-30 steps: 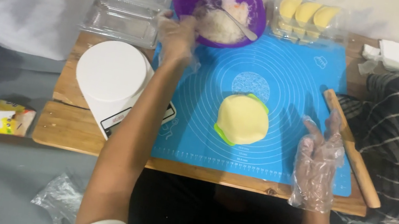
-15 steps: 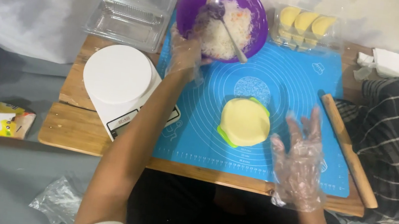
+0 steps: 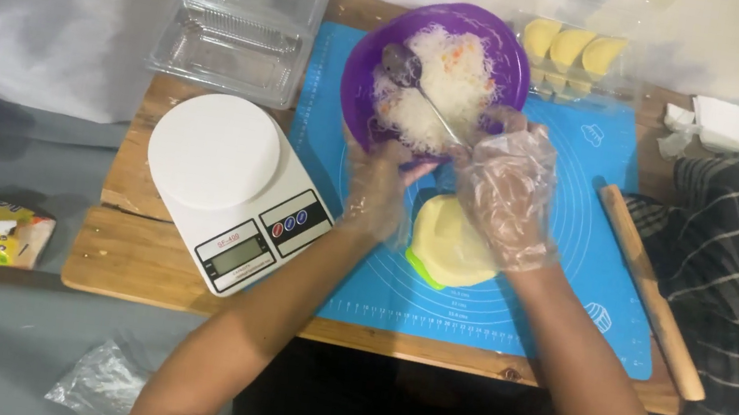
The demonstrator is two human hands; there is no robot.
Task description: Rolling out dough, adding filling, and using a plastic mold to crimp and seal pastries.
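Left hand: gloved, fingers curled, palm turned toward 12 o'clock | Right hand: gloved, fingers bent in a pinch toward 10 o'clock | Forearms: bare, both rose from 6 o'clock, converging toward 12 | Spacing: hands sat just beside each other, not touching.

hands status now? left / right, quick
Left hand: gloved, curled on the near rim of the purple bowl, steadying it.
Right hand: gloved, closed on the handle of the spoon lying in the noodle filling.
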